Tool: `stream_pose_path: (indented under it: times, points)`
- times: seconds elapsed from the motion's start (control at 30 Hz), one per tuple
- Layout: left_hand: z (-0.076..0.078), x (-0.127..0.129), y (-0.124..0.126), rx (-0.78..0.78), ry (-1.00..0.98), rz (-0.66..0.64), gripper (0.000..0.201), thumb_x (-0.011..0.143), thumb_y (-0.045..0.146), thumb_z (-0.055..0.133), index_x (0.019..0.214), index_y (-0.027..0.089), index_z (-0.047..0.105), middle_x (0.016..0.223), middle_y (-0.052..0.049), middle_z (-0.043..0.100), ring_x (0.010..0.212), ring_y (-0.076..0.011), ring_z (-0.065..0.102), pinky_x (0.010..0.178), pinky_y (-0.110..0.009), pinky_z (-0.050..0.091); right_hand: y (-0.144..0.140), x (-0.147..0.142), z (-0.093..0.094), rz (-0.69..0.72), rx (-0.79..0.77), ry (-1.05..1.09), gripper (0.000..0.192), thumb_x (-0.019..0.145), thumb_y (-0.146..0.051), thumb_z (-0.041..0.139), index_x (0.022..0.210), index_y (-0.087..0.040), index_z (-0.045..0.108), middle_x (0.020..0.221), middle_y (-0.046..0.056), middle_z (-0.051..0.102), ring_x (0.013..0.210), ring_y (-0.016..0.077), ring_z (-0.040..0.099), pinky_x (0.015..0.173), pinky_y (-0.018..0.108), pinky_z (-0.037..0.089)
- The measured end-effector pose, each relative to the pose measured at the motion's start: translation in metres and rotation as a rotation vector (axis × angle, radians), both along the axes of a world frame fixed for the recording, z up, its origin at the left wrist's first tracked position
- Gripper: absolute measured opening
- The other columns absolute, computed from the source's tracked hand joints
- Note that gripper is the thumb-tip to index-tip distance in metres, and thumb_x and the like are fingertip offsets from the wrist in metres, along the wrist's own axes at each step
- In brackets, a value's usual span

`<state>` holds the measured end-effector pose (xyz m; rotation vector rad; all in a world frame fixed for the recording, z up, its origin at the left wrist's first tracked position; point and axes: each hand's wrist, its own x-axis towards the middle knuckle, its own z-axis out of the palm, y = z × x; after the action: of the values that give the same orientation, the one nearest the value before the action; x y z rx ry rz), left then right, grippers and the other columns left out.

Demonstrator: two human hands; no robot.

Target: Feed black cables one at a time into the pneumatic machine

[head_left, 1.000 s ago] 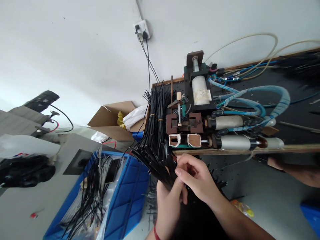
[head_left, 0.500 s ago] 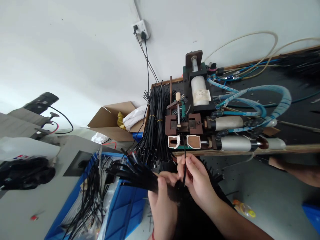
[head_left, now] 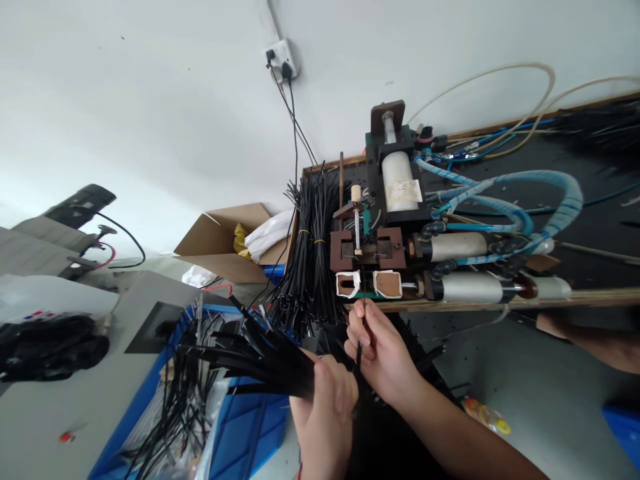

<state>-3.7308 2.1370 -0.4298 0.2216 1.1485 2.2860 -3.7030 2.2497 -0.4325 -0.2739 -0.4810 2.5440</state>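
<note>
My left hand (head_left: pixel 324 407) grips a thick bundle of black cable ties (head_left: pixel 250 353) that fans out to the left over the blue crate (head_left: pixel 250 427). My right hand (head_left: pixel 380 353) pinches a single black cable tie (head_left: pixel 361 337) upright between thumb and fingers, just below the small pneumatic machine (head_left: pixel 380 253) at the bench edge. The tie's upper tip sits near the machine's white-framed slots (head_left: pixel 370 283). Both hands touch each other near the bundle.
A tied bunch of black ties (head_left: pixel 313 253) lies left of the machine. Blue hoses (head_left: pixel 525 200) and cylinders run right along the wooden bench (head_left: pixel 550 297). A cardboard box (head_left: pixel 225 240) stands behind. Another person's arm (head_left: pixel 590 347) shows at the right.
The bundle in my left hand swung from upright to pointing left. My right hand pulled one tie out of it and lifted it toward the machine's slots.
</note>
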Motion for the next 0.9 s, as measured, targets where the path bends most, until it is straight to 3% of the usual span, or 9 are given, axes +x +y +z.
stream_pose_path:
  times: [0.47,0.67,0.8,0.9]
  points:
    - [0.001,0.000,0.003,0.036,0.020,-0.039,0.015,0.106,0.032,0.066,0.094,0.023,0.064,0.057,0.009,0.042,0.045,-0.0062,0.029,0.046,-0.020,0.029,0.004,-0.002,-0.001,0.062,-0.047,0.037,0.026,0.096,-0.036,0.080,0.089,-0.020,0.062,0.059,-0.010,0.045,0.046,0.0060,0.015,0.045,0.018,0.024]
    - [0.000,0.000,0.006,0.047,0.042,-0.065,0.023,0.106,0.034,0.066,0.087,0.023,0.062,0.056,0.008,0.041,0.045,-0.0067,0.026,0.046,-0.019,0.030,0.005,-0.002,-0.002,0.051,-0.024,-0.024,0.031,0.091,-0.042,0.084,0.088,-0.020,0.062,0.055,-0.012,0.045,0.044,0.0056,0.014,0.044,0.019,0.023]
    - [-0.005,0.005,0.004,-0.001,0.058,-0.123,0.021,0.104,0.041,0.067,0.093,0.024,0.063,0.057,0.008,0.044,0.045,-0.0064,0.027,0.045,-0.017,0.030,0.002,0.003,-0.008,-0.012,0.208,-0.213,0.037,0.095,-0.053,0.074,0.085,-0.021,0.060,0.053,-0.008,0.050,0.045,0.0076,0.025,0.046,0.021,0.023]
    - [-0.011,0.009,0.001,-0.046,0.106,-0.209,0.024,0.105,0.045,0.065,0.097,0.023,0.064,0.059,0.007,0.049,0.044,-0.0058,0.029,0.044,-0.017,0.029,0.004,0.008,-0.011,0.032,0.606,-0.382,0.037,0.100,-0.053,0.064,0.084,-0.020,0.061,0.066,0.000,0.065,0.055,0.0114,0.046,0.053,0.023,0.031]
